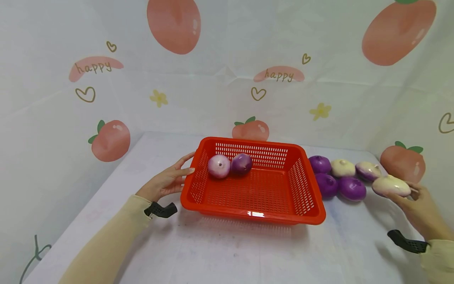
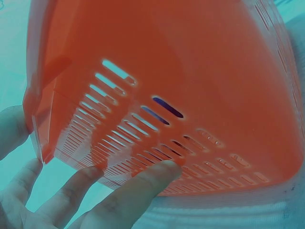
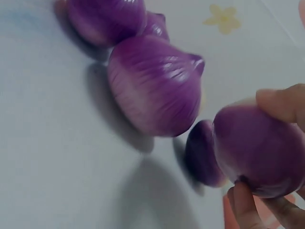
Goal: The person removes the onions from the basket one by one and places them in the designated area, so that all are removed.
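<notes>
A red plastic basket (image 1: 253, 215) with slotted walls stands on the table, two purple-and-white onions (image 1: 219, 166) inside near its left back corner. At the basket's left end, my left hand (image 1: 166, 179) grips the rim; the left wrist view shows its fingertips (image 2: 167, 169) against the outer slotted wall. Off to the right, my right hand (image 1: 420, 207) holds a cream-topped onion (image 1: 391, 185) between thumb and fingers. Seen from the right wrist, the purple underside of that onion (image 3: 259, 148) faces the camera. More onions (image 1: 352, 188) sit between the basket and my right hand.
The loose group, close against the basket's right side, includes purple onions (image 1: 319, 164) and a cream one (image 1: 343, 168). A white cloth (image 1: 198, 106) printed with fruit, hearts and flowers hangs behind the pale table (image 1: 227, 256).
</notes>
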Demonstrator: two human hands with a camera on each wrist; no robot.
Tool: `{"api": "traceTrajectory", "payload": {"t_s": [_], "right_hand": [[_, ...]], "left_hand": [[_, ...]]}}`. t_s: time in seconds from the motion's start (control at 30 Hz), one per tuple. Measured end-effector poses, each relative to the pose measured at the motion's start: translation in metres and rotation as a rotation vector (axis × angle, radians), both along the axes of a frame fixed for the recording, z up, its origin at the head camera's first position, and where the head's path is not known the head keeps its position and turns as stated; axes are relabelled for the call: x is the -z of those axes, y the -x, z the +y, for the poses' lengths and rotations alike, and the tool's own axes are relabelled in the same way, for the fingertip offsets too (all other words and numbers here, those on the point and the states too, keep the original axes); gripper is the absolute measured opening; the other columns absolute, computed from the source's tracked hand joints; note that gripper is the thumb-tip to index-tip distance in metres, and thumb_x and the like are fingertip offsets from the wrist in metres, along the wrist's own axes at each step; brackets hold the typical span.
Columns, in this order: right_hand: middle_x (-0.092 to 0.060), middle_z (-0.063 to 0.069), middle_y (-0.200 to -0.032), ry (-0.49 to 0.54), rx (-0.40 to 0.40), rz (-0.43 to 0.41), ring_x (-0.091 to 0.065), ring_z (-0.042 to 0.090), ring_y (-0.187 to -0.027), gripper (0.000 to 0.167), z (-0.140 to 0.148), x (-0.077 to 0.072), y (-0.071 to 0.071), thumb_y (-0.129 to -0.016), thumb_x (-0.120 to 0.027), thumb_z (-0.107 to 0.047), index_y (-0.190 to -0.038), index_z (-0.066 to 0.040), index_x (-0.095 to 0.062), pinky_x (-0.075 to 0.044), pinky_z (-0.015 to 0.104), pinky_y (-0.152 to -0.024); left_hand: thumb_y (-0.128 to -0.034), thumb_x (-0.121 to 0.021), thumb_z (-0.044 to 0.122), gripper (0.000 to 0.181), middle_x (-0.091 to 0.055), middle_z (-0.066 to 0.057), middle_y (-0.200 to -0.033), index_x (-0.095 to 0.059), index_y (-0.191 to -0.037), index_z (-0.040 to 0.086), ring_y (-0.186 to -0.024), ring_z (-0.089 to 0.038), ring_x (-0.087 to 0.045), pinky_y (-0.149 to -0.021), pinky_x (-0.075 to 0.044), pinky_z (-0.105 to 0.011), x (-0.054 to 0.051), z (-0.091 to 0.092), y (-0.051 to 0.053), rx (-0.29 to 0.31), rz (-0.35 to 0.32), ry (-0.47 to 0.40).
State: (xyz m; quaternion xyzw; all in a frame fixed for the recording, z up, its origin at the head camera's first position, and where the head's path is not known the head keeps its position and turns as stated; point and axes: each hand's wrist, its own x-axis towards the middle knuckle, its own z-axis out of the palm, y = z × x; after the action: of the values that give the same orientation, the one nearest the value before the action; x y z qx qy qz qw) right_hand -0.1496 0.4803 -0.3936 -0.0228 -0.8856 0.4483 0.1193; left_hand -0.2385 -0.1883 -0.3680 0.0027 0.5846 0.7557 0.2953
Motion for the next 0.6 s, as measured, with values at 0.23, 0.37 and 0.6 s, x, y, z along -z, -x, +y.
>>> {"api": "traceTrajectory", "payload": {"t_s": [0.23,0.37,0.6], "right_hand": [[-0.028,0.034,-0.143,-0.124,0.095,-0.198,-0.015,0.043,-0.138,0.075,0.003,0.009,0.003,-0.095,-0.059,-0.036,-0.144,0.010,-0.026,-0.034,0.025,-0.102],[-0.020,0.043,-0.139,-0.137,0.093,-0.202,-0.030,0.042,-0.120,0.084,0.004,0.014,0.004,-0.094,-0.062,-0.033,-0.141,0.019,-0.018,-0.033,0.010,-0.075],[-0.029,0.046,-0.133,-0.141,0.084,-0.193,-0.043,0.013,-0.102,0.082,0.002,0.018,0.005,-0.093,-0.064,-0.031,-0.139,0.022,-0.022,-0.032,0.012,-0.072]], "left_hand": [[-0.0996,-0.054,0.018,0.066,-0.050,-0.007,-0.124,-0.022,-0.151,0.044,-0.098,-0.020,-0.064,-0.080,-0.059,-0.040,0.000,0.000,0.000,0.008,0.005,-0.014],[-0.0991,-0.055,0.019,0.067,-0.049,-0.007,-0.125,-0.022,-0.151,0.044,-0.098,-0.021,-0.064,-0.080,-0.059,-0.040,0.000,-0.001,0.000,0.007,0.007,-0.004],[-0.0992,-0.055,0.018,0.066,-0.051,-0.006,-0.123,-0.023,-0.151,0.044,-0.096,-0.019,-0.064,-0.080,-0.059,-0.039,-0.001,-0.001,-0.001,0.020,0.004,-0.030]]}}
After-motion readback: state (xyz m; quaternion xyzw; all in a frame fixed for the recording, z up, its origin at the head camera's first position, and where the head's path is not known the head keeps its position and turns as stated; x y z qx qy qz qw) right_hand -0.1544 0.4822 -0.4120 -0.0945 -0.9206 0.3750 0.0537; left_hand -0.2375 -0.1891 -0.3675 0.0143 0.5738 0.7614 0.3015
